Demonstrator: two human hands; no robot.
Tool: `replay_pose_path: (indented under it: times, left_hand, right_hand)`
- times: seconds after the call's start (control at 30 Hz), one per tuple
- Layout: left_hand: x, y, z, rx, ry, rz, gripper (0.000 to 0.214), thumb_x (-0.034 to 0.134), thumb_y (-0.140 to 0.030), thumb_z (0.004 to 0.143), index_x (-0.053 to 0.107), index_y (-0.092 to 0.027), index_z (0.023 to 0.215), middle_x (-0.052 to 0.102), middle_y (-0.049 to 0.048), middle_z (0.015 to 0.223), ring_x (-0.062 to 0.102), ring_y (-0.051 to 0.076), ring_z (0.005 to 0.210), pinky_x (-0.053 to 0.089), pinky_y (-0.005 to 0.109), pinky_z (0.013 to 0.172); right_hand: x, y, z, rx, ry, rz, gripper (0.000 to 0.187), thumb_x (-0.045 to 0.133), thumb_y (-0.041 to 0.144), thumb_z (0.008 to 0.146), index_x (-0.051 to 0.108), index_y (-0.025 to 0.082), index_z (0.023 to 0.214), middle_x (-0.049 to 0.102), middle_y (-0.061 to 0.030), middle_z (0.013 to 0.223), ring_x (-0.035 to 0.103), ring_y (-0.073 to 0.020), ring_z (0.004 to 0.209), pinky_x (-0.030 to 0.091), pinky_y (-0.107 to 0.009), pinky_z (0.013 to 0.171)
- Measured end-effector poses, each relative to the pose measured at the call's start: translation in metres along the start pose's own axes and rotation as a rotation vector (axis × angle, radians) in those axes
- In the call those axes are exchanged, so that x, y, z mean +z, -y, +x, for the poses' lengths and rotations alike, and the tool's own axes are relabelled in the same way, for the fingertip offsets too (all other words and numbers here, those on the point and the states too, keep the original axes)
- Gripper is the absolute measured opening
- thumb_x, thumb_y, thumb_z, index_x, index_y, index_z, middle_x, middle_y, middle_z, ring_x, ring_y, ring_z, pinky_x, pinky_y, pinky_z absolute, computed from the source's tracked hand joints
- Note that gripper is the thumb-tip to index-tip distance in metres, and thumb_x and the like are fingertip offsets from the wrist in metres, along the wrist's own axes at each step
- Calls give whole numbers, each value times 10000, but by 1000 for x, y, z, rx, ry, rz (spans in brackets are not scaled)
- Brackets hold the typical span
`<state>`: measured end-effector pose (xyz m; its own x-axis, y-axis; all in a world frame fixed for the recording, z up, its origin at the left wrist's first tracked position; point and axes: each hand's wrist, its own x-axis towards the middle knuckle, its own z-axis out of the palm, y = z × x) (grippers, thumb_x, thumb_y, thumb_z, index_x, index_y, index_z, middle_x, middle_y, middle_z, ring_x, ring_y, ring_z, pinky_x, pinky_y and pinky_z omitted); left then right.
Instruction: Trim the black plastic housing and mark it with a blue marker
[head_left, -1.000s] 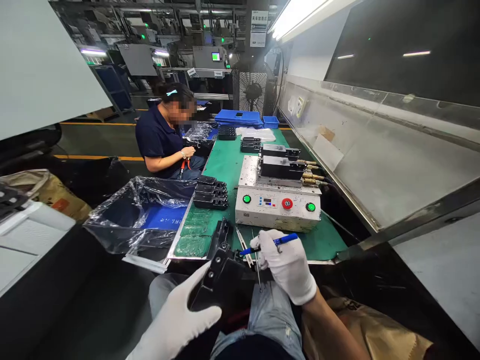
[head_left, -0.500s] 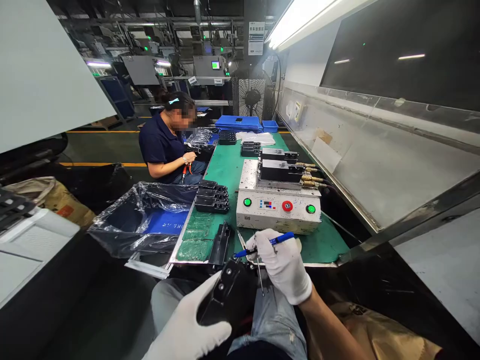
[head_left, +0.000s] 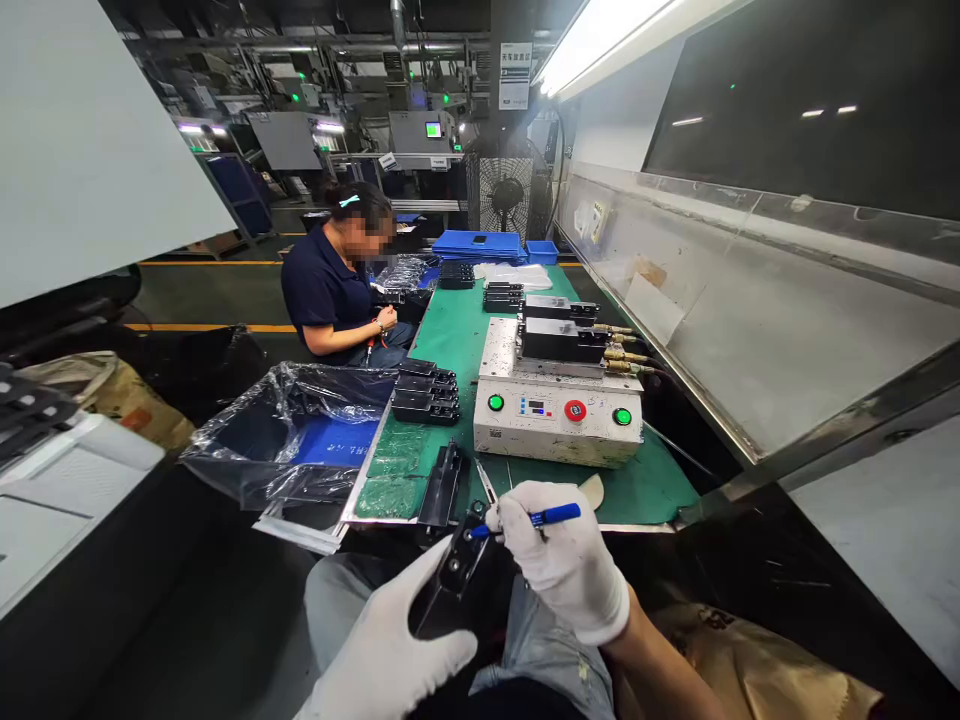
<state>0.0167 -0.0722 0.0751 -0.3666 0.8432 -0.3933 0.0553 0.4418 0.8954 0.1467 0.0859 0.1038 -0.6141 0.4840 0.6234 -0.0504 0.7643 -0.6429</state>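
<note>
My left hand [head_left: 390, 650], in a white glove, grips a black plastic housing [head_left: 452, 570] that has small round holes and is held tilted over my lap. My right hand [head_left: 561, 565], also gloved, pinches a blue-handled precision screwdriver [head_left: 541, 517] between fingers and thumb. Its thin metal tip reaches the upper end of the housing, where it appears to touch a small round hole or screw. Part of the housing is hidden by my left hand. A pair of steel tweezers [head_left: 486, 482] lies on the mat just beyond my right hand.
A green work mat [head_left: 405, 470] holds a similar black part [head_left: 444, 486], a stack of black parts [head_left: 424, 392] and a white press machine [head_left: 557, 420] with air fittings. A plastic-lined bin [head_left: 300, 437] stands to the left. A co-worker [head_left: 328, 290] sits beyond it, working with both hands.
The black housing has turned and shifted slightly upward. My right hand has dropped a little, bringing the screwdriver tip to the housing's upper end. The view has also shifted slightly.
</note>
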Motion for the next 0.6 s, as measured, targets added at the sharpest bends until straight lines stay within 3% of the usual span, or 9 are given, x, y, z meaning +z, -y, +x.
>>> replay_pose_path:
  times: [0.1, 0.2, 0.4, 0.6]
  left_hand:
    - [2, -3, -1, 29, 12, -6, 832, 684, -209, 663, 522, -228, 1480, 659, 53, 1459, 565, 303, 1386, 484, 398, 1149]
    - [5, -5, 0, -3, 22, 13, 812, 655, -187, 672, 523, -248, 1471, 704, 36, 1391, 627, 300, 1303, 512, 410, 1111]
    - [7, -3, 2, -26, 5, -7, 801, 639, -168, 702, 496, -248, 1486, 726, 28, 1357, 670, 288, 1240, 562, 387, 1021]
    - [4, 14, 9, 117, -1, 71, 760, 764, -364, 796, 489, -293, 1501, 658, 37, 1458, 574, 297, 1373, 434, 405, 1194]
  right_hand:
    - [3, -7, -5, -85, -33, -113, 345, 491, 252, 1036, 663, 190, 744, 701, -23, 656, 660, -137, 586, 496, -264, 606]
    - [3, -13, -11, -100, -54, -173, 323, 495, 218, 1027, 662, 188, 753, 700, -25, 659, 656, -142, 578, 496, -277, 612]
    - [-4, -5, -15, -53, -87, -34, 264, 493, 205, 1024, 668, 216, 826, 729, 0, 724, 694, -143, 641, 531, -269, 663]
    - [-1, 8, -15, -65, -43, -54, 352, 481, 256, 1048, 635, 208, 736, 687, 1, 640, 644, -128, 565, 486, -256, 572]
